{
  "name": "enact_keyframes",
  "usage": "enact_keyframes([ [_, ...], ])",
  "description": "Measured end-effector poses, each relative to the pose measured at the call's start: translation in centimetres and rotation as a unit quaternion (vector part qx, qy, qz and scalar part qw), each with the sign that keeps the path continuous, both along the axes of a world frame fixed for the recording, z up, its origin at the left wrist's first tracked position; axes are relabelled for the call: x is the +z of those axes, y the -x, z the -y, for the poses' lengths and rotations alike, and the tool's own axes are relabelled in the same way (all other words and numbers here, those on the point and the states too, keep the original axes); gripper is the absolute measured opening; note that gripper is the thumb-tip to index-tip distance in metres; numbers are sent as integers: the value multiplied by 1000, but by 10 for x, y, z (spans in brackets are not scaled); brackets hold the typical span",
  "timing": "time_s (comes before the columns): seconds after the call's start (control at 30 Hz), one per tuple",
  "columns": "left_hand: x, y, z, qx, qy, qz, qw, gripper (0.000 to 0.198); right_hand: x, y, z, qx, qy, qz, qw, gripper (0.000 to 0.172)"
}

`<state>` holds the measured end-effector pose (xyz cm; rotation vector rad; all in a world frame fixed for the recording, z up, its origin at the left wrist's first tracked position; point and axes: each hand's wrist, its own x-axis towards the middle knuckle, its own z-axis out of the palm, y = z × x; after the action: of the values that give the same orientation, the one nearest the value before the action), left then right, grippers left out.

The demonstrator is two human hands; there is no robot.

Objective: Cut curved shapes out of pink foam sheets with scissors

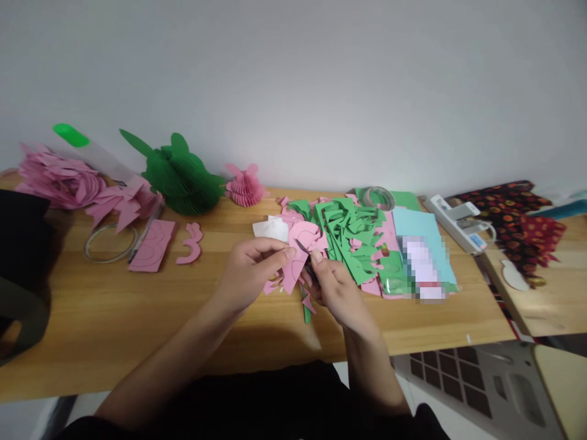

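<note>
My left hand pinches a piece of pink paper that has curved lines drawn on it. In my right hand is a pair of dark scissors, its blades at the upper part of the pink paper; the handles are mostly hidden by my fingers. Behind and right of my hands lies a heap of green paper scraps mixed with pink ones. Left of my hands sit a cut pink wavy shape and a pink sheet with drawn curves.
Along the wall stand a green honeycomb paper figure, a smaller pink one and pink folded paper. A tape roll, light blue paper and a white power strip lie to the right. Another roll lies left.
</note>
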<state>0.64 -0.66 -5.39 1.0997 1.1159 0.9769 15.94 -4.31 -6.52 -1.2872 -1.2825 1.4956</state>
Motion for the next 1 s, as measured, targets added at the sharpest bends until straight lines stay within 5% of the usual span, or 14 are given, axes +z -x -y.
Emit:
enact_keyframes([
  [1.0,3,4,-1,-29,18,-2,999,11,3,1,0,6,-29,61,998,60],
])
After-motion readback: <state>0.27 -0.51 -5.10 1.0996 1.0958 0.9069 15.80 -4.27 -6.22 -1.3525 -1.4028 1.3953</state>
